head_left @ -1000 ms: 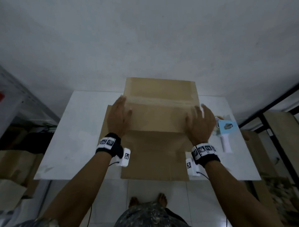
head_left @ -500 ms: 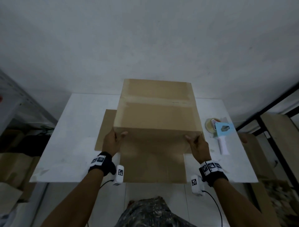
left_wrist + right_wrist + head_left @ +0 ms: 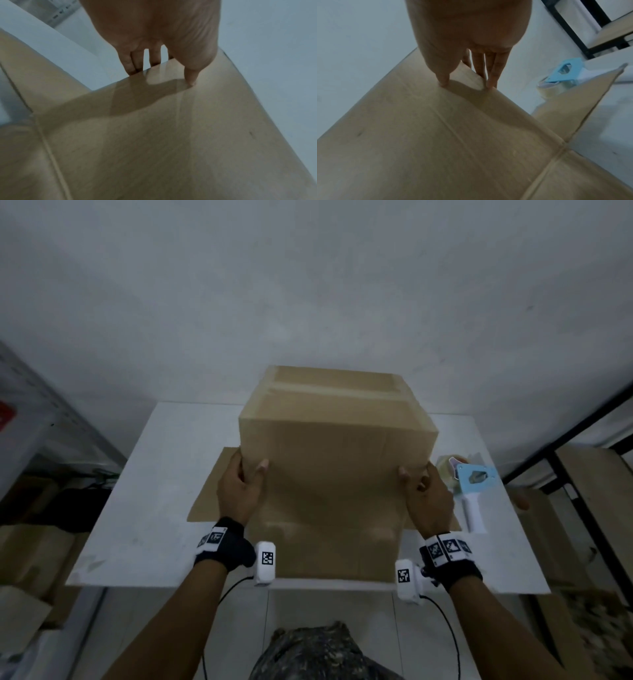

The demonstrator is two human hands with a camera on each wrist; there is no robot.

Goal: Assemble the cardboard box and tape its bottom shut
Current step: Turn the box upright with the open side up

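Presently the left hand (image 3: 239, 491) grips the near left edge of the cardboard box (image 3: 337, 453) standing on the white table (image 3: 144, 508), the right hand (image 3: 426, 496) grips its right edge, and the tape dispenser (image 3: 474, 491) lies just beside.

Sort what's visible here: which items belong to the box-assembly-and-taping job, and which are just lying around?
Job items:
cardboard box, gripped at its near corners by the left hand and right hand
tape dispenser, lying on the white table

Lying about:
cardboard stacks on the floor
metal shelving on the left
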